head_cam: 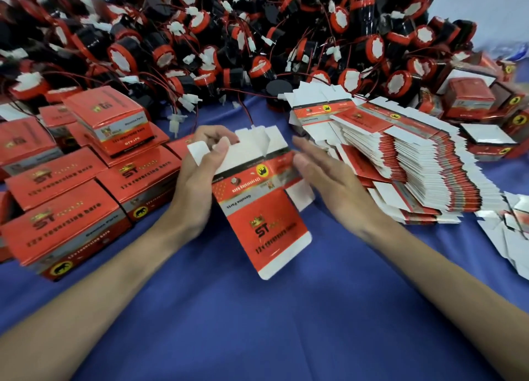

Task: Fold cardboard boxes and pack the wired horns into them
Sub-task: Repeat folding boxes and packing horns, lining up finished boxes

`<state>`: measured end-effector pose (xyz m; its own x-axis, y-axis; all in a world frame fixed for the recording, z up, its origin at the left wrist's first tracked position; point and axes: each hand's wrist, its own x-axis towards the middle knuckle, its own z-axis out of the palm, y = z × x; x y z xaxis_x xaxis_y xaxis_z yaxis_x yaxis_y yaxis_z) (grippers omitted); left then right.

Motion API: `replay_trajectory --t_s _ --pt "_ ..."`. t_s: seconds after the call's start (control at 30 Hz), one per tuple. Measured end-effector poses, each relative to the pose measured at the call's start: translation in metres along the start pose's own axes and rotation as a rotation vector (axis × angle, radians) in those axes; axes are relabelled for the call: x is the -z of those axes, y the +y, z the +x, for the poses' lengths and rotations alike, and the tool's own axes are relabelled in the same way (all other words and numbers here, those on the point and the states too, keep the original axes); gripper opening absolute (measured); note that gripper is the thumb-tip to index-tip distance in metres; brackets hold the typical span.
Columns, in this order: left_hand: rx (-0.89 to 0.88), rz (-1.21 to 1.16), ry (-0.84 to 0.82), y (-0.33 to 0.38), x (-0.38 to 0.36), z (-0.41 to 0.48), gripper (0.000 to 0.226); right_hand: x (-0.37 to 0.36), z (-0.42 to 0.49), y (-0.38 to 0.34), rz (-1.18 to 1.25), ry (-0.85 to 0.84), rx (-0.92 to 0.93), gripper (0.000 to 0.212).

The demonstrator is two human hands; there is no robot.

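Cardboard box, flat and unfolded, is hemmed in on three sides: folded boxes are stacked at the left, wired horns are heaped behind, and flat blanks are piled at the right. Open blue cloth is left only toward the near edge. The box is held above it, its white flaps pinched by the left hand. The right hand is spread, fingers straight, just beside its right edge; contact cannot be told.
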<state>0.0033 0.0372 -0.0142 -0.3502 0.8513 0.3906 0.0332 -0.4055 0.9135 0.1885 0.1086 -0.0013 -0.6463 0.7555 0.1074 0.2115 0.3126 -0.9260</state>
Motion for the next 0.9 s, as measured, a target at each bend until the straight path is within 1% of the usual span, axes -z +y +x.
replay_trajectory --t_s 0.03,0.07,0.13,0.2,0.27,0.37,0.43,0.5,0.53,0.6,0.67,0.7,0.73,0.8,0.83,0.9 --pt "-0.007 0.009 -0.035 0.0 -0.001 -0.001 0.012 -0.005 -0.002 -0.002 -0.018 -0.034 -0.019 0.041" --pt "-0.014 0.014 -0.063 -0.001 -0.002 -0.002 0.015 -0.009 -0.004 -0.003 -0.037 -0.056 -0.039 0.045" --pt "-0.015 0.037 -0.081 0.0 -0.003 -0.003 0.026 -0.01 -0.004 -0.005 -0.013 -0.029 -0.056 0.068" --pt "0.008 0.085 -0.086 0.001 -0.004 -0.002 0.033 -0.007 -0.004 -0.011 -0.005 0.024 -0.032 0.073" --pt "0.047 0.123 -0.105 0.001 -0.004 -0.001 0.041 -0.007 -0.007 -0.015 -0.003 0.038 -0.001 0.07" --pt "0.071 0.187 -0.121 -0.001 -0.005 -0.001 0.046 -0.018 -0.012 -0.018 0.009 -0.012 0.035 0.059" --pt "0.099 0.183 -0.123 -0.001 -0.007 -0.002 0.049 -0.027 -0.014 -0.018 0.046 -0.012 0.006 0.053" --pt "0.117 0.226 -0.148 0.0 -0.007 -0.005 0.062 -0.029 -0.014 -0.018 0.132 0.0 -0.04 0.04" --pt "0.111 0.267 -0.179 0.001 -0.007 -0.005 0.063 -0.029 -0.013 -0.017 0.175 0.005 -0.064 0.037" --pt "0.102 0.319 -0.243 0.003 -0.008 -0.007 0.053 -0.026 -0.012 -0.014 0.224 0.024 -0.105 0.046" --pt "0.102 0.356 -0.27 0.002 -0.007 -0.008 0.052 -0.024 -0.01 -0.009 0.265 0.021 -0.109 0.05" --pt "0.105 0.379 -0.275 0.002 -0.007 -0.008 0.049 -0.024 -0.009 -0.007 0.299 0.012 -0.087 0.047" --pt "0.099 0.399 -0.275 0.003 -0.008 -0.009 0.039 -0.025 -0.009 -0.006 0.35 0.01 -0.058 0.046" --pt "0.064 0.415 -0.277 0.004 -0.009 -0.011 0.016 -0.026 -0.007 -0.005 0.417 0.043 0.036 0.056" --pt "0.047 0.407 -0.275 0.005 -0.01 -0.011 0.009 -0.027 -0.007 -0.004 0.412 0.066 0.085 0.059" --pt "0.012 0.394 -0.267 0.005 -0.01 -0.011 0.007 -0.029 -0.007 -0.003 0.372 0.098 0.173 0.059"
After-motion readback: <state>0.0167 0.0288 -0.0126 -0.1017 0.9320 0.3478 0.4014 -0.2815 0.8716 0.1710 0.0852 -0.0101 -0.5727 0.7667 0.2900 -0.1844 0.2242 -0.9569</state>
